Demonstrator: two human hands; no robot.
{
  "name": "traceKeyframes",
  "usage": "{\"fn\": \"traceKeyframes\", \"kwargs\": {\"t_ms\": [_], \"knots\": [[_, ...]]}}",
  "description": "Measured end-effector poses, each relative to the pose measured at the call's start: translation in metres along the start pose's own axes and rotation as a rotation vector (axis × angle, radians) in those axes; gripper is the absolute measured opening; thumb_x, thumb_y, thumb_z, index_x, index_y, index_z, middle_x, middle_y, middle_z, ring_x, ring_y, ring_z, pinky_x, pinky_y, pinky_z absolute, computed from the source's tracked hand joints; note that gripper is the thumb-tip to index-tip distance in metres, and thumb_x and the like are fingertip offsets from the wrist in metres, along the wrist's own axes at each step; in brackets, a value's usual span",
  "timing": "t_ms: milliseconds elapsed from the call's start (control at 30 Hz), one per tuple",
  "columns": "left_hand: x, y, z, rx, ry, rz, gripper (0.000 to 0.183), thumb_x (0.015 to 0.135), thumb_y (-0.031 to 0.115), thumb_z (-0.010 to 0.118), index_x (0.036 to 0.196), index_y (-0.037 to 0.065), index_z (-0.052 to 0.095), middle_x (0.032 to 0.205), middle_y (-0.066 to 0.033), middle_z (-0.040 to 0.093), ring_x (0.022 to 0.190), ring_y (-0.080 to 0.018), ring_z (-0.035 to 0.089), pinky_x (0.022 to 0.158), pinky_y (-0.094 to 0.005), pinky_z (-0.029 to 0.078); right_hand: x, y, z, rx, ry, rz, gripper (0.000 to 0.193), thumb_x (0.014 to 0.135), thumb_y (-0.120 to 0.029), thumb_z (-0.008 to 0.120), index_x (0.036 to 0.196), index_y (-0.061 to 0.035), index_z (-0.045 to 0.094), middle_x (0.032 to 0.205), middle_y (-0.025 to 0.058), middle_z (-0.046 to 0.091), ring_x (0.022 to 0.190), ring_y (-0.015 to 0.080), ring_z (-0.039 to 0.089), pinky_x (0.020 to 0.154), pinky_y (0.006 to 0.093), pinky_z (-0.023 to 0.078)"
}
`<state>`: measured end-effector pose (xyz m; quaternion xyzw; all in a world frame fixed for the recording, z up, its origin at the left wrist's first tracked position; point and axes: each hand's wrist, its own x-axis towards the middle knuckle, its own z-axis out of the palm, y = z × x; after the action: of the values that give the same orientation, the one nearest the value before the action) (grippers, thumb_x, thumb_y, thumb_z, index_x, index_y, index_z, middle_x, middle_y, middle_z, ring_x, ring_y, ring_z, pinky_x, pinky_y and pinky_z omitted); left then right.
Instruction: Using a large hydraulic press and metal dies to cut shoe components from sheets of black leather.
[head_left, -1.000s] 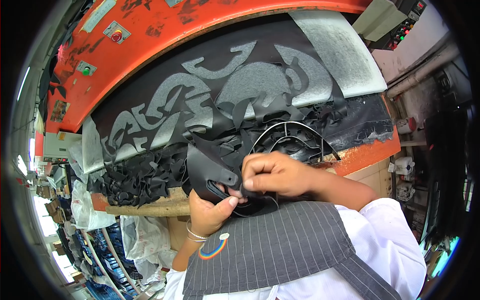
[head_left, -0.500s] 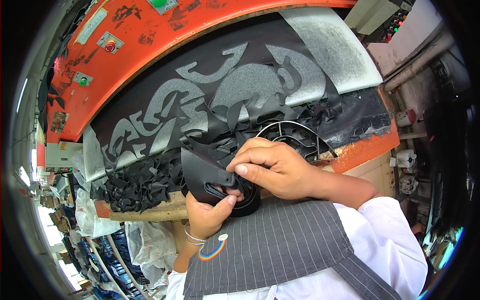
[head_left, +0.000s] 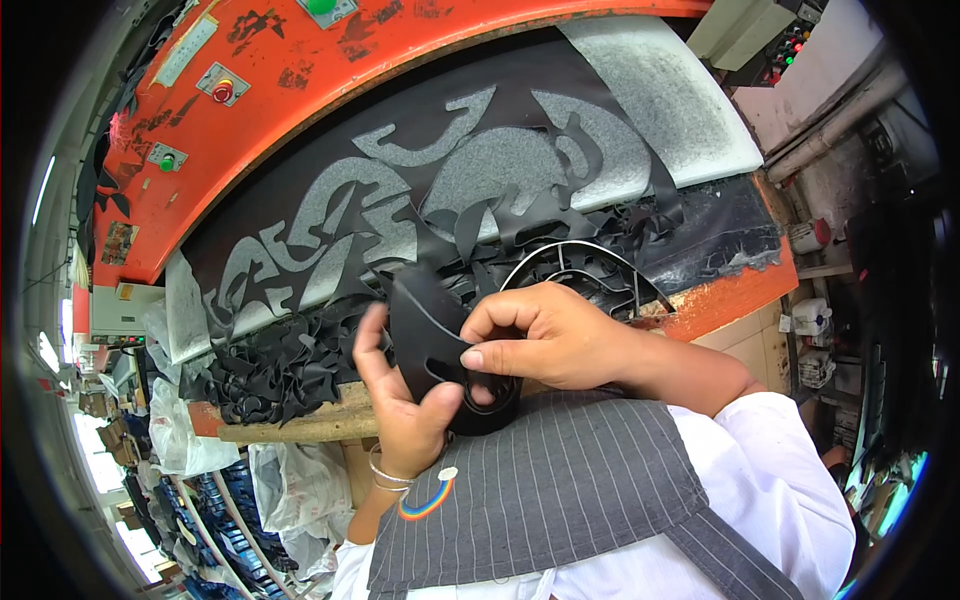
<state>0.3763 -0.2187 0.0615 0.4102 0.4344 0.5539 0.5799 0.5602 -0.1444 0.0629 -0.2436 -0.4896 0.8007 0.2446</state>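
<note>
Close to my apron, a bundle of curved black leather-like pieces [head_left: 492, 415] sits between my two hands. My left hand [head_left: 408, 425] cradles it from below and from the left, thumb against its near side and a blurred finger raised. My right hand [head_left: 560, 340] is closed, pinching the edge of a wide upper black piece [head_left: 425, 320] between thumb and fingers. That piece stands tilted over the bundle and is slightly blurred. Fingertips show through the gap under it. Just beyond my right hand lies a curved metal cutting die [head_left: 600, 250] on the work surface.
Black offcuts [head_left: 290, 365] heap along the near edge of the bench. Behind them a black sheet [head_left: 330, 130] with cut-out shapes lies on a whitish board [head_left: 670, 95]. An orange machine beam [head_left: 235, 140] with buttons arches over the back. Plastic bags [head_left: 300, 485] hang at lower left.
The upper black piece has swung up and slightly right, hiding the folded end seen before. A finger of my left hand has lifted off its left side. My right hand still pinches the edge.
</note>
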Motion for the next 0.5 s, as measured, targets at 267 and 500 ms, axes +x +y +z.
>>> {"fn": "traceKeyframes", "kwargs": {"t_ms": [267, 500], "knots": [[0.005, 0.01, -0.004, 0.19, -0.075, -0.088, 0.031, 0.1, 0.026, 0.05, 0.098, -0.003, 0.06, 0.077, -0.0098, 0.065, 0.062, -0.0125, 0.062, 0.055, -0.0232, 0.051, 0.001, 0.0, -0.001, -0.153, -0.09, -0.02, 0.022, 0.094, -0.022, 0.06, 0.087, -0.0005, 0.063, 0.077, 0.0045, 0.069, 0.071, 0.0066, 0.06, 0.062, 0.0241, 0.047], [-0.006, 0.008, -0.002, 0.166, 0.025, -0.225, 0.036, 0.1, 0.027, 0.046, 0.081, -0.001, 0.059, 0.066, -0.009, 0.063, 0.05, -0.0099, 0.055, 0.045, -0.0218, 0.043, 0.0, 0.025, 0.008, 0.057, -0.198, -0.017, 0.025, 0.097, -0.025, 0.057, 0.09, -0.0015, 0.062, 0.074, 0.0, 0.061, 0.068, 0.0055, 0.056, 0.06, 0.022, 0.045]]}}
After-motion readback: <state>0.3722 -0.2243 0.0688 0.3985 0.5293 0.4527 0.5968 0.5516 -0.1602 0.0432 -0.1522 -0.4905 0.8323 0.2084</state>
